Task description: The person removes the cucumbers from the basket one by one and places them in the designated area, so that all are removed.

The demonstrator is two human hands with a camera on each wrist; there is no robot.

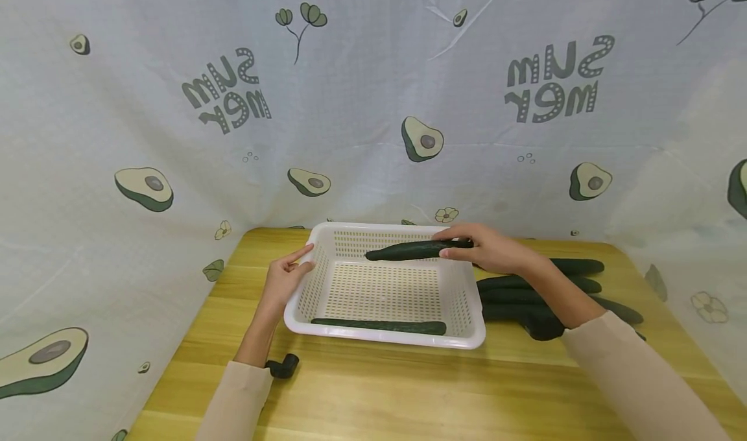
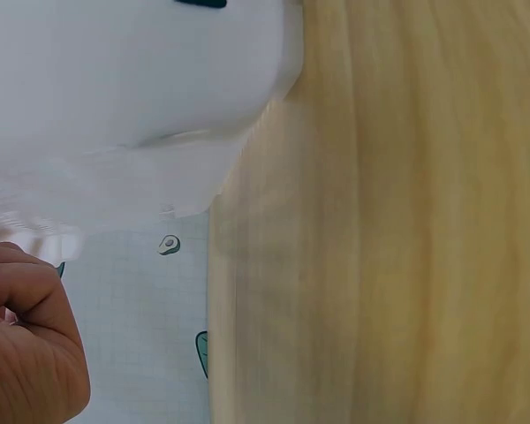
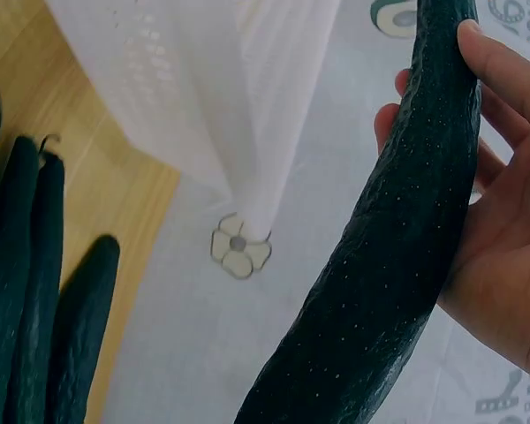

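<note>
A white plastic basket [image 1: 385, 342] with slotted walls sits on the wooden table. My left hand [image 1: 284, 282] pinches its left rim between thumb and fingers; in the left wrist view that hand [image 2: 26, 336] shows curled at the lower left, beside the basket wall [image 2: 141, 79]. Above the basket's back right part, my right hand [image 1: 481, 246] holds a dark green cucumber [image 1: 405, 251] by one end, thumb on one side and fingers on the other. Another cucumber [image 1: 379, 325] lies inside along the front wall.
Several cucumbers [image 1: 525, 296] lie side by side on the table right of the basket, partly hidden by my right forearm. Behind the wooden table [image 1: 373, 402] hangs a pale cloth [image 1: 362, 91] printed with avocados. Dark wrist cameras sit at both wrists.
</note>
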